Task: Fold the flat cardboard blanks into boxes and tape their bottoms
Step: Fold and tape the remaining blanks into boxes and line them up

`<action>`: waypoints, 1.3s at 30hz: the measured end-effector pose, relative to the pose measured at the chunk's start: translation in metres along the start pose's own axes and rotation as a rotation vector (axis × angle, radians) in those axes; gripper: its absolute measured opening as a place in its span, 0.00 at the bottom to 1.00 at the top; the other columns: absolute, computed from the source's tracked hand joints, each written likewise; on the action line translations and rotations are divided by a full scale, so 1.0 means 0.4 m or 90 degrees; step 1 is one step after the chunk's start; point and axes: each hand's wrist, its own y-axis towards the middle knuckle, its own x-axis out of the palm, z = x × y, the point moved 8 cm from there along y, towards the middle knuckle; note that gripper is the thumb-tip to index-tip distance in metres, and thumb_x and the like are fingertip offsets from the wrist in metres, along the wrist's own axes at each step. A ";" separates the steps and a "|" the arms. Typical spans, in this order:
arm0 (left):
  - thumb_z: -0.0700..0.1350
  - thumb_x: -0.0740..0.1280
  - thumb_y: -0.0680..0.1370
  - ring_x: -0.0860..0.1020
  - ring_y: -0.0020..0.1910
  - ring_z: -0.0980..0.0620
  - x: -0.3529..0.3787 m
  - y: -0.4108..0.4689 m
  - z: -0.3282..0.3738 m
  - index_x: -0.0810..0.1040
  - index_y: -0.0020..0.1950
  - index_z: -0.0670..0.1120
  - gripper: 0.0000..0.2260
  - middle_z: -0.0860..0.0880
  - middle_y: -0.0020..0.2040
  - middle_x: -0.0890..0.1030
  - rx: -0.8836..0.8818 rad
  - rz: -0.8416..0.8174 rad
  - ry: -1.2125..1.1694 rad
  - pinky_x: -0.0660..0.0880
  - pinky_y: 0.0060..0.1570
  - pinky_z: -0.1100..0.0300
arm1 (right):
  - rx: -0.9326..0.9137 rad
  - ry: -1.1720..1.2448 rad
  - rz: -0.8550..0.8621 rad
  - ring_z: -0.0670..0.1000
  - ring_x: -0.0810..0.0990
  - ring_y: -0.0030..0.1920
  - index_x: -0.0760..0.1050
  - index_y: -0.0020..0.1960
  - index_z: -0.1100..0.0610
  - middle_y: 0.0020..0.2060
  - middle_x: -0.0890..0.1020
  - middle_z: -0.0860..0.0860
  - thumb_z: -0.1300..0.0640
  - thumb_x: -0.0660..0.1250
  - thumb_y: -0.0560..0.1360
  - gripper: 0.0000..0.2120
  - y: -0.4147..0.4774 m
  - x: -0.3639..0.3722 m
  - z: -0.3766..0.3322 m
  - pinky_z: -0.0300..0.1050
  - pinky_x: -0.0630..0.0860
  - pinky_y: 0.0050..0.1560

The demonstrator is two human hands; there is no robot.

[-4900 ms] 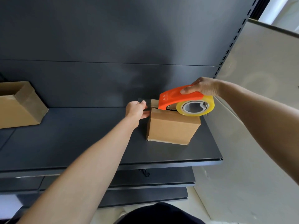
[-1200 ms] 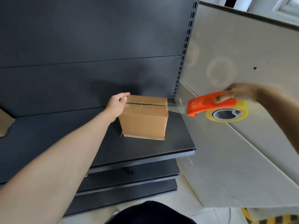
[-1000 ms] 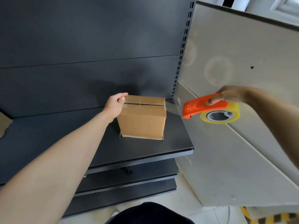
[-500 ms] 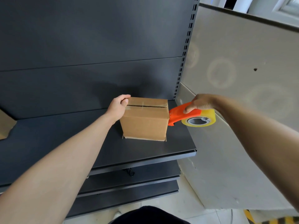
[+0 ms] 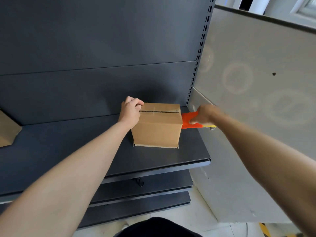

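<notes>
A brown cardboard box [image 5: 157, 130] stands on the dark metal shelf [image 5: 68, 151], its top seam covered by clear tape. My left hand [image 5: 130, 112] grips the box's upper left edge, fingers curled over the top. My right hand [image 5: 203, 115] holds the orange tape dispenser [image 5: 188, 119], whose front end is pressed against the box's right side, below the top edge. Most of the yellow tape roll is hidden behind my right hand and wrist.
Another brown box [image 5: 6, 130] sits at the left edge of the same shelf. A grey side panel [image 5: 256, 100] closes the shelf on the right, just past the dispenser. Lower shelves [image 5: 136, 190] lie under the front edge.
My right hand brought the dispenser from out at the right back in and down against the box's right side. My left hand and the box stayed put.
</notes>
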 end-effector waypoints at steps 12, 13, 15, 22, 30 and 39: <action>0.39 0.60 0.81 0.70 0.53 0.54 -0.016 -0.006 -0.015 0.80 0.55 0.44 0.10 0.48 0.60 0.71 -0.034 0.005 -0.054 0.66 0.50 0.65 | -0.015 0.039 0.050 0.58 0.70 0.63 0.71 0.63 0.50 0.56 0.78 0.56 0.45 0.63 0.75 0.18 0.110 0.216 -0.011 0.49 0.61 0.64; 0.39 0.60 0.81 0.70 0.53 0.55 -0.018 -0.006 -0.016 0.80 0.55 0.44 0.10 0.48 0.60 0.71 -0.035 0.003 -0.056 0.65 0.50 0.65 | -0.015 0.041 0.051 0.59 0.70 0.63 0.71 0.62 0.50 0.56 0.78 0.56 0.47 0.63 0.76 0.16 0.118 0.233 -0.019 0.50 0.61 0.65; 0.39 0.60 0.81 0.70 0.53 0.55 -0.020 -0.006 -0.016 0.80 0.56 0.44 0.10 0.49 0.60 0.71 -0.036 0.000 -0.058 0.65 0.51 0.66 | -0.025 0.055 0.046 0.59 0.72 0.61 0.72 0.59 0.51 0.53 0.79 0.57 0.50 0.63 0.76 0.13 0.127 0.247 -0.032 0.50 0.62 0.64; 0.39 0.62 0.80 0.70 0.54 0.56 -0.025 -0.003 -0.024 0.80 0.57 0.43 0.09 0.50 0.60 0.71 -0.071 -0.001 -0.100 0.64 0.51 0.67 | 0.162 0.509 0.111 0.62 0.80 0.46 0.77 0.49 0.66 0.46 0.80 0.63 0.53 0.62 0.77 0.15 0.096 0.090 0.016 0.46 0.74 0.44; 0.45 0.69 0.76 0.75 0.53 0.49 -0.029 -0.012 -0.072 0.75 0.64 0.43 0.17 0.46 0.61 0.77 -0.285 0.046 -0.185 0.71 0.48 0.58 | 0.173 0.680 0.016 0.58 0.83 0.41 0.69 0.37 0.59 0.37 0.78 0.55 0.53 0.74 0.72 0.15 0.006 0.074 -0.107 0.53 0.82 0.44; 0.44 0.72 0.74 0.78 0.56 0.46 -0.024 -0.022 -0.106 0.79 0.62 0.43 0.17 0.45 0.60 0.79 -0.408 0.021 -0.314 0.74 0.50 0.57 | 0.230 0.723 0.031 0.59 0.83 0.48 0.67 0.38 0.58 0.47 0.80 0.58 0.56 0.73 0.73 0.15 0.002 0.084 -0.108 0.58 0.80 0.50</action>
